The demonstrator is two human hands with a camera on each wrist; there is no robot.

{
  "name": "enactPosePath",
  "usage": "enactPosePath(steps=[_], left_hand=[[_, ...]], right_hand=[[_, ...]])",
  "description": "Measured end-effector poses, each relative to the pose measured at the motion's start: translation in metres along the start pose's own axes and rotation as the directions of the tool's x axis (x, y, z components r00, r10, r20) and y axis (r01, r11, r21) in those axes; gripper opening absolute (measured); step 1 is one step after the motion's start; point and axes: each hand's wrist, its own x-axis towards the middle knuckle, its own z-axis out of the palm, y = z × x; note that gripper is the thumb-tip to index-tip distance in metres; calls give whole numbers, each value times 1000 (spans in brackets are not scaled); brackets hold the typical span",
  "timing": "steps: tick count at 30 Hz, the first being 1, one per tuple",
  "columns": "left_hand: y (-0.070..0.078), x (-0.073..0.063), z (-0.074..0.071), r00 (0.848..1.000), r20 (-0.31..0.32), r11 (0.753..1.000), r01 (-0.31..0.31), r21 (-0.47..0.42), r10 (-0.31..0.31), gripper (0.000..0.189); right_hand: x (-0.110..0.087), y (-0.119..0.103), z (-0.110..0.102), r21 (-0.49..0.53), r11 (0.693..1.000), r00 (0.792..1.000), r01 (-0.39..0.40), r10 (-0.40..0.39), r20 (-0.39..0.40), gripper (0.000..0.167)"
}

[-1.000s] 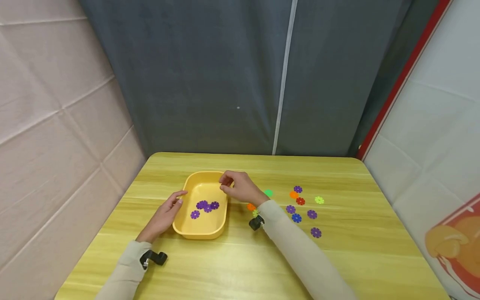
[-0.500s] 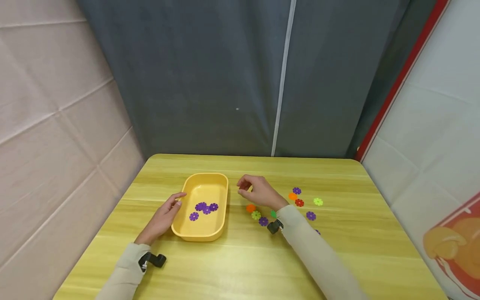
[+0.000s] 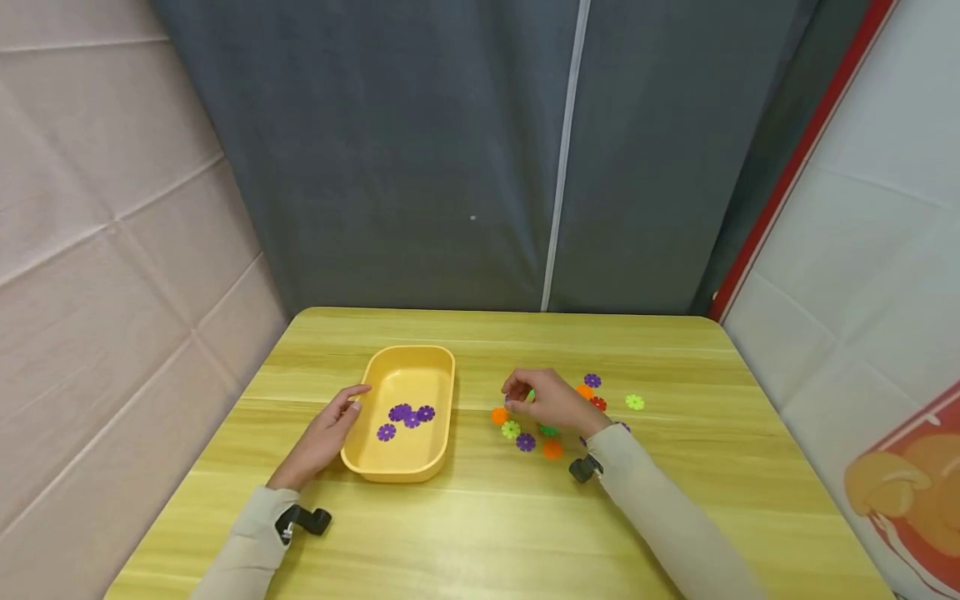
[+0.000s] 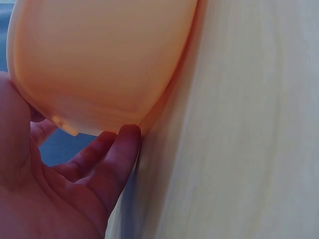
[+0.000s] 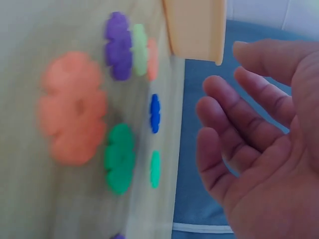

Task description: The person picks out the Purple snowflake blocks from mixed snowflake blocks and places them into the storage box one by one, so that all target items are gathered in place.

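Observation:
My left hand (image 3: pixel 326 433) holds the left side of a yellow plastic tray (image 3: pixel 450 408), its fingers against the outer wall and its upper digits at the rim. Several purple flower-shaped discs (image 3: pixel 386 432) lie inside. To the right of the tray, my right hand (image 3: pixel 553 402) hovers over loose flower-shaped discs with nothing in its grasp. In the right wrist view its thumb (image 5: pixel 269 59) stands apart from the bent fingers. Near this hand lie an orange disc (image 3: pixel 552 450), a purple disc (image 3: pixel 526 442) and a yellow-green disc (image 3: pixel 511 429). Some discs are hidden beneath the hand.
Another orange disc (image 3: pixel 498 416) lies between the tray and the right hand. Beyond that hand are a purple disc (image 3: pixel 592 380), a red disc (image 3: pixel 598 403) and a yellow-green disc (image 3: pixel 634 402). A dark curtain (image 3: pixel 420 167) hangs behind the wooden table (image 3: pixel 435 542).
My right hand has moved from the tray's right rim rightward over the loose discs, uncovering several near the tray. My left hand and the tray have stayed put.

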Motion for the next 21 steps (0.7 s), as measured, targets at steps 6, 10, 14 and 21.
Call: enactPosePath(steps=[6, 10, 14, 21], left_hand=[[0, -3, -2, 1000, 1, 1000, 8, 4, -8, 48], [-1, -4, -4, 1000, 1, 1000, -2, -8, 2, 49], [-2, -5, -6, 1000, -1, 1000, -7, -22, 7, 49], [-2, -8, -5, 1000, 10, 999, -1, -36, 1, 50]], right_hand=[[-15, 8, 3, -65, 997, 995, -43, 49, 89, 18], [-21, 12, 5, -92, 994, 991, -55, 66, 117, 22], [-25, 14, 6, -78, 995, 990, -61, 71, 124, 25], [-30, 15, 9, -98, 993, 986, -66, 80, 148, 26]])
